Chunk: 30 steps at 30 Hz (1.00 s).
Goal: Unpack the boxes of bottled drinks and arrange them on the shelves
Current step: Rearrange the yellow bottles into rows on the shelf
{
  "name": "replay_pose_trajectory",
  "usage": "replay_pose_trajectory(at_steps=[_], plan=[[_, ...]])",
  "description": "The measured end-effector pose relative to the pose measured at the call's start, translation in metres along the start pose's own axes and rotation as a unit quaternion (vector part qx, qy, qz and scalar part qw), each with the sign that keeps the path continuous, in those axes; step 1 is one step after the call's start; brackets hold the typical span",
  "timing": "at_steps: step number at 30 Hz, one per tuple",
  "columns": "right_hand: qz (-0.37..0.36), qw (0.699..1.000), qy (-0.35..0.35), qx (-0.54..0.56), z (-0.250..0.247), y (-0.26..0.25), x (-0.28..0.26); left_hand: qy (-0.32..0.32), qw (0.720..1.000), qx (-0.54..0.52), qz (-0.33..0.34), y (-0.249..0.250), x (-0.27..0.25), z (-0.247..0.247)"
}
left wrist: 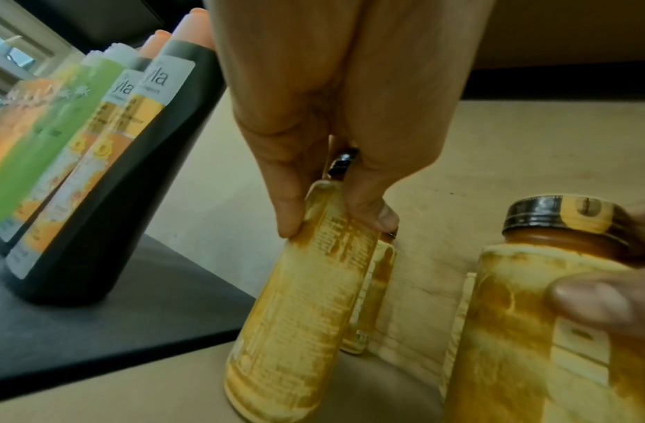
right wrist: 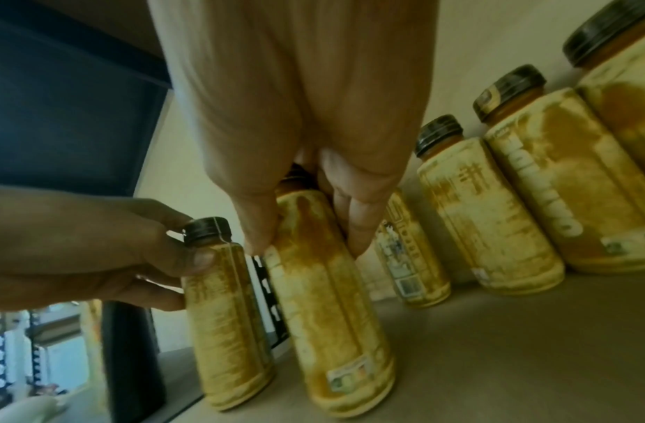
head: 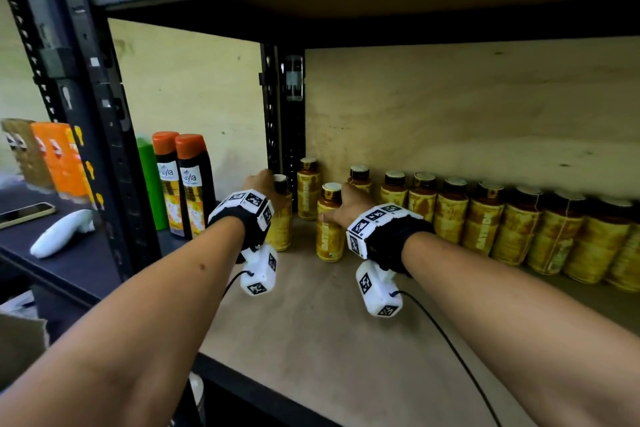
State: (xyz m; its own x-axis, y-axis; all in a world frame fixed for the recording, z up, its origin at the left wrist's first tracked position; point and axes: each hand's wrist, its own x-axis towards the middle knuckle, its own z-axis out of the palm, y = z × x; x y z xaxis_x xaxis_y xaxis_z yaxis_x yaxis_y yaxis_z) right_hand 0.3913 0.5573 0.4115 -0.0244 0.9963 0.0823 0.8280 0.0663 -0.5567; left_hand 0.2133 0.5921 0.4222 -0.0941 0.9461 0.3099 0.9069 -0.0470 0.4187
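On the wooden shelf board (head: pixel 346 340) nearest you, both your forearms reach in, each wearing a black wrist strap with a white marker-covered camera unit. Your left hand (head: pixel 263 184) has its fingers (left wrist: pixel 288 206) curled round the shoulder of 1 yellow-labelled bottle (head: pixel 281 218), thumb on one side and fingers on the other; the bottle stands on the shelf at its left end, beside the black upright post (head: pixel 277 107). Your right hand (head: pixel 349 204) grips a second bottle (head: pixel 329 225) the same way near its neck, and that one also stands on the board, just right of the first and apart from it.

Both bottles hold an orange-brown drink under dark screw caps, with worn yellow labels. Vertical lettering runs down the labels, but it is too smeared to read with certainty; small barcode patches show low on some of them in the right wrist view.

Behind your hands, a back row of bottles (head: pixel 485 218) of the same kind stands against the plywood back panel (head: pixel 450 114). You can count about 10 there, touching side by side toward the right edge, where the row runs out of view.

Left of the post, on a dark counter (head: pixel 69 263), stand 2 dark bottles with orange caps (head: pixel 187 184), their white labels reading "ayla", and 1 green bottle (head: pixel 149 184) beside them. Nearer the edge lie 1 white handheld device (head: pixel 62 232) and 1 phone (head: pixel 24 215), with orange cartons (head: pixel 59 159) further back.
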Motion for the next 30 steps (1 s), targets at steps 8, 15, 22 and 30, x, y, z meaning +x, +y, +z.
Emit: replay_pose_trajectory(at_steps=[8, 15, 22, 30], plan=[[0.016, 0.979, 0.194, -0.064, -0.097, 0.032, -0.003, -0.018, 0.999, -0.034, 0.031, 0.058, 0.012, -0.032], [0.064, 0.949, 0.112, -0.286, -0.101, 0.092, -0.009, -0.072, 0.961, -0.255, 0.078, 0.161, -0.009, 0.021], [-0.097, 0.896, 0.112, -0.419, -0.085, 0.099, -0.044, -0.068, 0.962, -0.261, 0.043, 0.189, -0.013, 0.091], [-0.009, 0.991, 0.076, -0.114, -0.099, 0.134, -0.093, 0.027, 0.962, -0.259, 0.08, 0.183, -0.037, 0.097]])
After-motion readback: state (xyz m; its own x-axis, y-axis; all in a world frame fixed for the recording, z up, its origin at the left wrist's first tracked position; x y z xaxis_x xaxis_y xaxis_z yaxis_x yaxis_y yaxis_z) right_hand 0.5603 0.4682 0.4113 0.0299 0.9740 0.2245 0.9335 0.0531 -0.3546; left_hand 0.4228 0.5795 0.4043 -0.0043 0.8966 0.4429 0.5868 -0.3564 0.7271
